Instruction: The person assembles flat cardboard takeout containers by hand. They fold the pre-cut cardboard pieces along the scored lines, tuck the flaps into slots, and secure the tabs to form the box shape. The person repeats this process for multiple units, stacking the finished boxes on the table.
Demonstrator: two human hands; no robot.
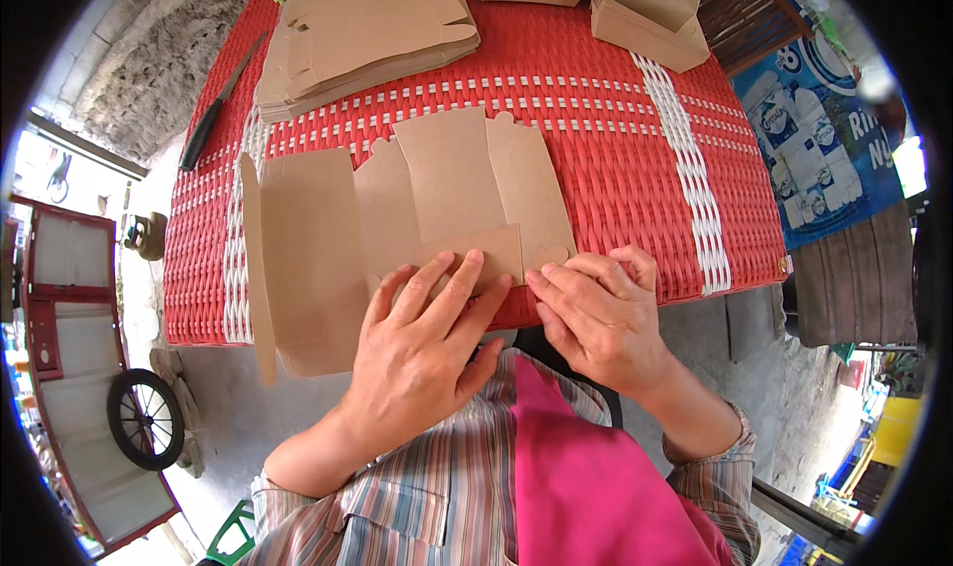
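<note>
In front of me stretches a red woven table with white bands (pixel 615 189). On its near side lies an unfolded brown cardboard box blank (pixel 308 218), its left panel jutting past the table edge; a knock from my forearm there could bend that panel or skew the whole sheet. Beyond it sits a stack of flat brown cardboard blanks (pixel 377 30), close enough to snag a raised panel if the sheet slid away from me. Brown open cardboard boxes (pixel 645 40) stand at the far right, well apart. My left hand (pixel 412 338) is spread, palm down, its fingertips pressing a narrow folded cardboard strip (pixel 496 246) without gripping; uneven pressure could set the crease crooked. My right hand (pixel 601 313) is half curled, fingertips at the near right corner; I can't tell whether they pinch the card. A black-handled knife (pixel 205 127) lies far left, out of my way. Smallest is the rounded cardboard tab (pixel 553 255) by my right fingertips, which could tear if forced.
</note>
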